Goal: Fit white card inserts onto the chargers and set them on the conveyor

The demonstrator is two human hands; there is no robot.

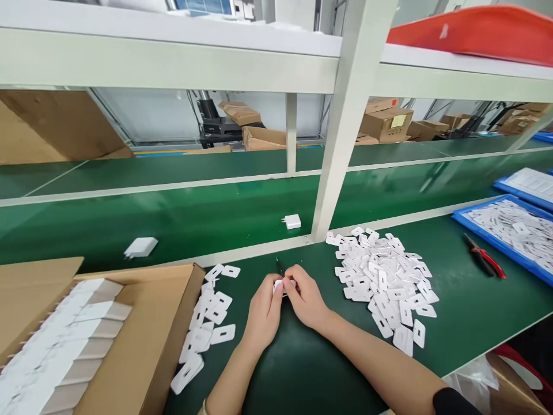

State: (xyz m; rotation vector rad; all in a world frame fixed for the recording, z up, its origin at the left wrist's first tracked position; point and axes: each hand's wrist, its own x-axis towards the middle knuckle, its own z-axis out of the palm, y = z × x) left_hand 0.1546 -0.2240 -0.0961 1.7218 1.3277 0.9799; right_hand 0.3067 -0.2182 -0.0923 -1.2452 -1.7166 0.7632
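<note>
My left hand (264, 311) and my right hand (306, 297) meet above the green table, fingers closed around a small white plate (279, 283). Most of that plate is covered by my thumbs and fingers. Just beyond my fingertips a thin dark pointed tool (280, 266) shows; I cannot tell whether it lies on the table or is held. To the right of my right hand spreads a large heap of white slotted plates (384, 276). A smaller group of similar plates (209, 311) lies to the left of my left hand.
An open cardboard box (173, 323) with a row of white pieces (73, 346) stands at the left. Red-handled pliers (486, 256) and a blue tray (510, 230) of small white parts lie right. A shelf post (337, 155) rises ahead, near white plug adapters (292, 222).
</note>
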